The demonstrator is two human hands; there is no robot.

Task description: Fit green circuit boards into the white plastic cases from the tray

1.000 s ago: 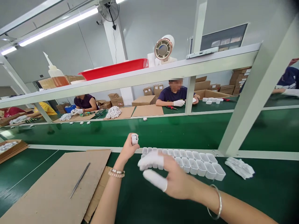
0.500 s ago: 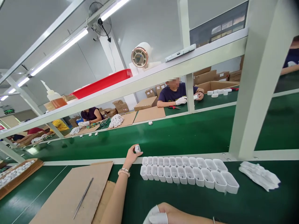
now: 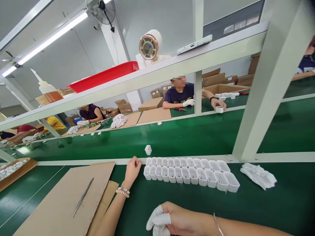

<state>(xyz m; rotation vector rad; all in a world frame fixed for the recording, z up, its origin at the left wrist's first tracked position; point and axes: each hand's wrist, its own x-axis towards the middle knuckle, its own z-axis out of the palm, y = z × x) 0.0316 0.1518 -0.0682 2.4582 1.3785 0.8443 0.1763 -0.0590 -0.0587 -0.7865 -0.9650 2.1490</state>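
My left hand (image 3: 133, 168) is closed with its fingers curled, at the pale rail (image 3: 110, 162) along the green belt. I see nothing in it. Just beyond, a small white plastic box (image 3: 148, 150) sits on the belt, apart from the hand. To the right, two rows of open white plastic boxes (image 3: 193, 177) stand side by side on the green bench. My right hand (image 3: 162, 219) is low in front of these rows, with white finger cots on. Its fingers are bent together, and whether anything is between them is hidden.
Tweezers (image 3: 83, 197) lie on a cardboard sheet (image 3: 61, 193) at left. A white glove (image 3: 259, 175) lies at right. A slanted post (image 3: 261, 108) and an overhead shelf (image 3: 167, 70) frame the belt (image 3: 123, 139). Co-workers sit across it, one holding a white part (image 3: 219, 109).
My left hand has let go of the white box on the belt and drawn back a little. The view has shifted. Across the belt, a co-worker's hand has moved right with a white part.
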